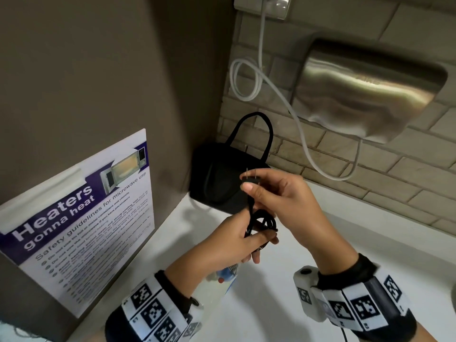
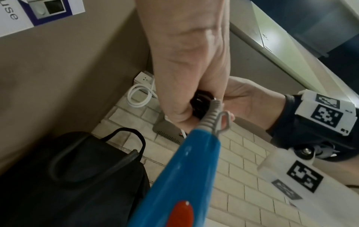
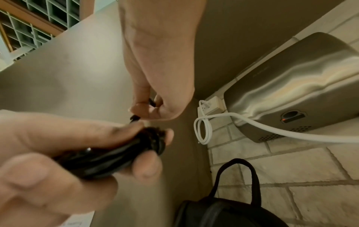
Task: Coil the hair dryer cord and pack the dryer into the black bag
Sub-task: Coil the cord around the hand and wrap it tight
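Gripping the coiled black cord (image 1: 262,222) above the white bench (image 1: 271,304), the left hand (image 1: 222,245) also holds the blue hair dryer (image 2: 182,173), while the right hand (image 1: 276,193) pinches the plug (image 1: 250,178). Beyond, the black bag (image 1: 219,178) sits in the corner; judged from here, the loops could spring loose if either grip eases.

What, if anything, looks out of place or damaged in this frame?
Nothing stands out. The left hand holds the coiled black cord, the right hand pinches its plug, and the black bag sits upright in the corner, looking intact.
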`<state>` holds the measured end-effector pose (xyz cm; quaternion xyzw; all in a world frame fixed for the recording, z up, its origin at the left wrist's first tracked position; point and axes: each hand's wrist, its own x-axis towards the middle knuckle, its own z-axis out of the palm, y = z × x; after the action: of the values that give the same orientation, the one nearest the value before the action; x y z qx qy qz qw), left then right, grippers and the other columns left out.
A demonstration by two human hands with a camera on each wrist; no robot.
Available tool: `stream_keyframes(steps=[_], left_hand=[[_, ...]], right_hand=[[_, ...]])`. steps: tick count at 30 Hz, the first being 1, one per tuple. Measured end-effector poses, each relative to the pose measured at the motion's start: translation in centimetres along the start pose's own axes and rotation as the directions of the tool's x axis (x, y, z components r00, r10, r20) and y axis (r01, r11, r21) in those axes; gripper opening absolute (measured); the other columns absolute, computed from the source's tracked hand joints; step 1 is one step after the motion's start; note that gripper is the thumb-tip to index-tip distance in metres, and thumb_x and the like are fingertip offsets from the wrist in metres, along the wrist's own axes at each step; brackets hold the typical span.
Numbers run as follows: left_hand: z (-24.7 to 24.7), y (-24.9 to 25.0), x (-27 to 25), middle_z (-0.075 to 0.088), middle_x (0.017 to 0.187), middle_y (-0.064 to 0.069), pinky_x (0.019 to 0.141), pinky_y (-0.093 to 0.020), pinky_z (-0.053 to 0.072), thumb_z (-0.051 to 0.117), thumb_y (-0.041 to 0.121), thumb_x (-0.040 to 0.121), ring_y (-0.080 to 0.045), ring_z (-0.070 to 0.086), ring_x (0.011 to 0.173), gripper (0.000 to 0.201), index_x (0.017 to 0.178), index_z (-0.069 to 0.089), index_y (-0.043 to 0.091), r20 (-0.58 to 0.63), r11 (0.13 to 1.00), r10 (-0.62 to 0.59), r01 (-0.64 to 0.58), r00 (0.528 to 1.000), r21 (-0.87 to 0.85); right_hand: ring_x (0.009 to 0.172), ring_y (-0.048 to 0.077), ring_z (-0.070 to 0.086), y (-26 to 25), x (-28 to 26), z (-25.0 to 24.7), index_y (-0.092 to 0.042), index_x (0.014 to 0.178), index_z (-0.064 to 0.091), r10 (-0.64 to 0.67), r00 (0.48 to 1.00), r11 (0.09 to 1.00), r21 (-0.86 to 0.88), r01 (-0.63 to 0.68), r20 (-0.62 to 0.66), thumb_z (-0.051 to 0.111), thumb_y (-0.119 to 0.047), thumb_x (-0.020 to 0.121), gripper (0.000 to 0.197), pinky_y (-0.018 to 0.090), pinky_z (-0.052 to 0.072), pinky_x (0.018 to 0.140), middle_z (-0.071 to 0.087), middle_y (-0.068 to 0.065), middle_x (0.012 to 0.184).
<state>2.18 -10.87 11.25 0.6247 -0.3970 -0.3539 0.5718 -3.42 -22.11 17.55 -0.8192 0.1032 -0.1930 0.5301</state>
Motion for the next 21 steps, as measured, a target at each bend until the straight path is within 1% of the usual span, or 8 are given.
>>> stream_keyframes(steps=[3,4,7,9,12,15,18,21], left_hand=[[-0.4,0.3,-0.2,0.073,0.096,-0.005,0.052,-0.029,0.047,0.049,0.015,0.097,-0.016,0.060,0.056,0.019,0.114,0.050,0.023,0.044,1.000,0.006,-0.006,0.999,-0.012],[-0.5,0.4,-0.3,0.072,0.097,-0.007,0.055,-0.029,0.050,0.047,0.013,0.098,-0.019,0.064,0.061,0.020,0.116,0.050,0.022,0.067,0.999,0.005,-0.002,0.998,-0.040],[-1.0,0.2,-0.7,0.069,0.110,-0.015,0.071,-0.030,0.057,0.047,0.011,0.099,-0.028,0.072,0.086,0.027,0.125,0.047,0.017,0.108,0.987,-0.016,0.033,0.994,-0.159],[-1.4,0.2,-0.7,0.067,0.116,-0.015,0.074,-0.030,0.057,0.048,0.011,0.098,-0.030,0.071,0.095,0.033,0.130,0.044,0.015,0.077,0.967,-0.014,0.033,0.997,-0.253],[-2.0,0.0,-0.8,0.067,0.115,-0.012,0.067,-0.026,0.056,0.049,0.013,0.097,-0.031,0.072,0.093,0.031,0.127,0.045,0.012,0.004,0.943,-0.008,0.009,1.000,-0.333],[-1.8,-0.1,-0.7,0.069,0.110,-0.011,0.064,-0.029,0.058,0.051,0.019,0.096,-0.032,0.073,0.088,0.026,0.122,0.051,0.014,-0.055,0.943,-0.005,-0.014,0.998,-0.333],[-1.2,-0.5,-0.5,0.072,0.099,-0.007,0.056,-0.028,0.055,0.051,0.024,0.097,-0.030,0.073,0.079,0.021,0.116,0.056,0.020,-0.106,0.969,0.010,-0.036,0.994,-0.243],[-0.7,-0.8,-0.3,0.072,0.093,-0.010,0.049,-0.027,0.047,0.047,0.029,0.098,-0.029,0.070,0.064,0.015,0.108,0.057,0.023,-0.089,0.992,0.078,-0.086,0.993,-0.091]], right_hand=[[0.062,0.014,0.059,0.3,0.6,-0.5,-0.010,0.103,0.070,0.047,0.997,0.992,0.117,-0.039,-0.064,0.066,-0.013,0.086,0.018,0.021,0.052,0.059,0.065,0.026,0.085],[0.063,0.014,0.058,0.5,0.8,-0.6,-0.008,0.103,0.070,0.073,0.994,0.986,0.152,-0.061,-0.076,0.066,-0.013,0.086,0.018,0.022,0.051,0.059,0.065,0.025,0.085],[0.067,0.012,0.057,1.5,0.8,-0.6,-0.006,0.104,0.067,0.117,0.992,0.978,0.180,-0.106,-0.053,0.063,-0.013,0.088,0.018,0.025,0.050,0.063,0.066,0.011,0.084],[0.066,0.009,0.057,1.8,0.5,-0.9,-0.006,0.105,0.063,0.114,0.992,0.978,0.182,-0.102,-0.058,0.060,-0.012,0.090,0.016,0.022,0.049,0.061,0.069,0.009,0.089],[0.062,0.010,0.058,2.0,-0.1,-1.1,-0.010,0.102,0.056,0.129,0.991,0.965,0.235,-0.116,-0.041,0.055,-0.013,0.093,0.010,0.020,0.047,0.055,0.073,0.011,0.094],[0.065,0.015,0.060,2.1,-0.4,-1.3,-0.006,0.104,0.056,0.152,0.988,0.942,0.301,-0.147,0.005,0.055,-0.012,0.092,0.014,0.027,0.051,0.062,0.072,0.013,0.090],[0.065,0.011,0.061,2.0,-0.5,-1.2,-0.004,0.109,0.060,0.119,0.992,0.948,0.292,-0.124,0.035,0.056,-0.009,0.090,0.020,0.022,0.053,0.066,0.073,0.009,0.089],[0.061,0.010,0.057,1.6,-0.3,-1.0,-0.003,0.108,0.062,0.074,0.997,0.965,0.253,-0.063,-0.034,0.056,-0.010,0.092,0.018,0.020,0.050,0.061,0.072,0.005,0.084]])
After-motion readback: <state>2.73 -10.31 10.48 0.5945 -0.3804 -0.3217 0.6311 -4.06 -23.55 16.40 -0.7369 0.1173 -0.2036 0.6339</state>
